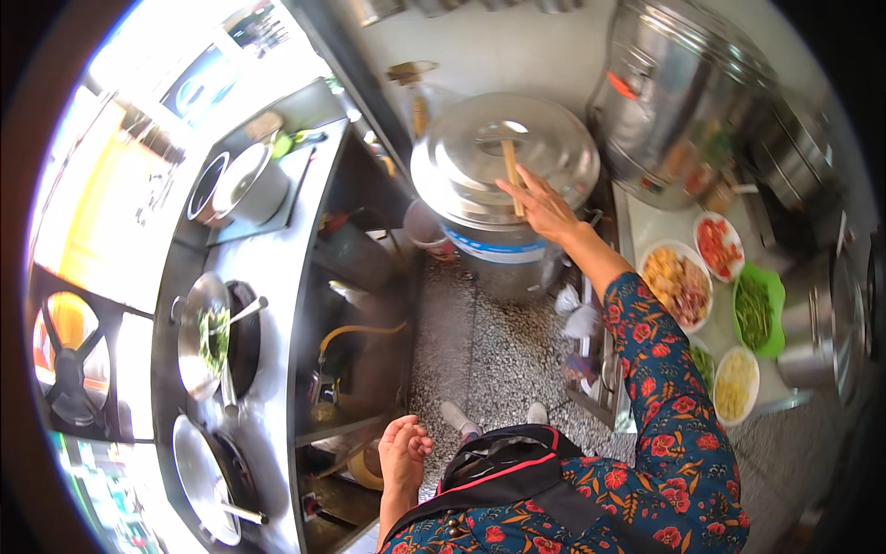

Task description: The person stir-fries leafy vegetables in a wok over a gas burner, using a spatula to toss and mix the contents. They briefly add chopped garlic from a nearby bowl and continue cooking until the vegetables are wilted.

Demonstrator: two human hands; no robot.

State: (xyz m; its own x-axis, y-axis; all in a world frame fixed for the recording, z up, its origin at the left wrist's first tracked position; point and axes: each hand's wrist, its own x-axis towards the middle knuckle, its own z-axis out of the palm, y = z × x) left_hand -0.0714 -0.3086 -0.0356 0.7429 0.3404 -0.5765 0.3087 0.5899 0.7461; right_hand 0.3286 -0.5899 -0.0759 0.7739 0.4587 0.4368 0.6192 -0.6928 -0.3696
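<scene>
My right hand (543, 204) is stretched forward over the domed metal lid (457, 163) of a large round pot (502, 270). Its fingers are at a flat wooden stick (511, 166) that lies across the lid by its handle; whether they grip it is not plain. Near my waist, my left hand (405, 450) is held with curled fingers and nothing visible in it. To the left, a wok (190, 346) on the steel counter holds chopped greens (216, 339) and a ladle (246, 310).
A second wok (190, 464) and a grey pot (259, 194) stand on the left counter (277, 277). At right are plates of cut meat (675, 284), red pieces (720, 246) and yellow pieces (735, 388), a green bowl (775, 311), and a tall steel container (671, 104). White bags (578, 315) lie beside the pot.
</scene>
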